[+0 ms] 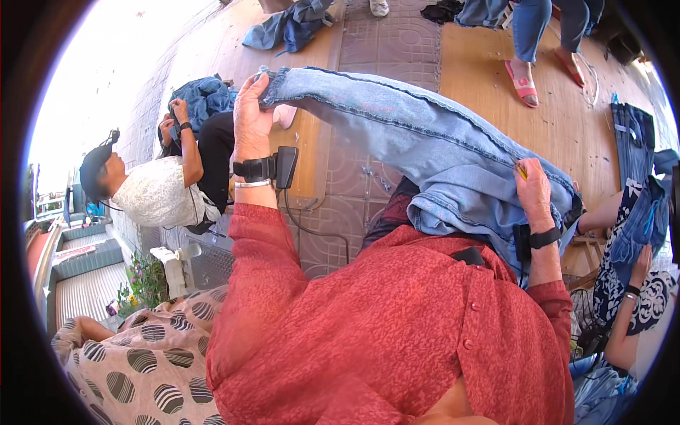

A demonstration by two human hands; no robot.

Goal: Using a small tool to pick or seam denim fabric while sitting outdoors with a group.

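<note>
My left fingers (249, 91) are closed tight on the frayed end of some light blue jeans (397, 120), up high in front of me. One long leg goes from there across to my right fingers (528, 185), and it bends down a little along the way. My right fingers pinch a small yellow thing (522, 172) right by the cloth. I can't tell if they grip the jeans too, or just touch them. The rest of the jeans is all bunched up just below and to the left of my right fingers, near my lap. A dark seam runs down the leg between my two sets of fingers. Just below my left fingers I wear a black band (255, 170) with a black box (286, 167) on it, and a dark cord (322, 232) hangs down from it. Past my left fingers, out to the left, a person in a white top (156, 195) holds dark blue denim (202, 98). Farther up from my left fingers, more blue denim (289, 30) lies on a board. Up beyond my right fingers, someone in pink sandals (523, 86) stands on a wooden board (482, 64). Out to the right of my right fingers, another person's hand (642, 265) touches blue cloth (637, 227).
</note>
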